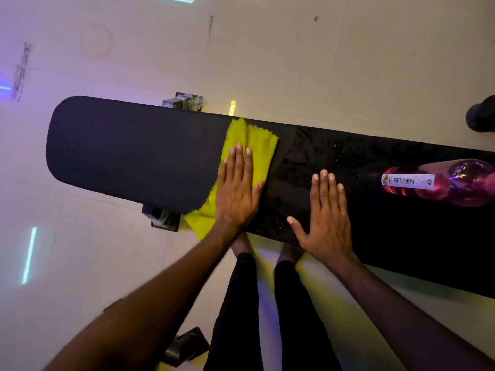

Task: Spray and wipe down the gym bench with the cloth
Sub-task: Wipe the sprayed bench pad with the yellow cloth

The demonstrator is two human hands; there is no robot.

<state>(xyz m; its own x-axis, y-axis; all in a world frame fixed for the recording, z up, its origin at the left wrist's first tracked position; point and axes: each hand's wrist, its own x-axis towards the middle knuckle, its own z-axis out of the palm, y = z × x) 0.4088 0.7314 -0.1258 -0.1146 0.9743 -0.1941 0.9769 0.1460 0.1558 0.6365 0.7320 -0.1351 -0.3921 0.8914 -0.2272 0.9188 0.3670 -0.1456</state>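
A long black padded gym bench (128,153) runs from left to right across the view. A yellow-green cloth (254,145) lies spread on its middle, hanging a little over the near edge. My left hand (238,191) presses flat on the cloth, fingers together and pointing away from me. My right hand (328,212) rests flat on the bare pad just right of it, fingers apart, holding nothing. The pad right of the cloth glistens with wet droplets. A pink transparent spray bottle (439,183) with a white label lies on its side on the bench at the right.
Pale floor tiles surround the bench. Metal bench feet show at the far edge (184,101) and near edge (163,219). A dark shoe (482,116) stands at the far right. My own legs (267,317) are at the near side; another dark base part (187,346) sits by them.
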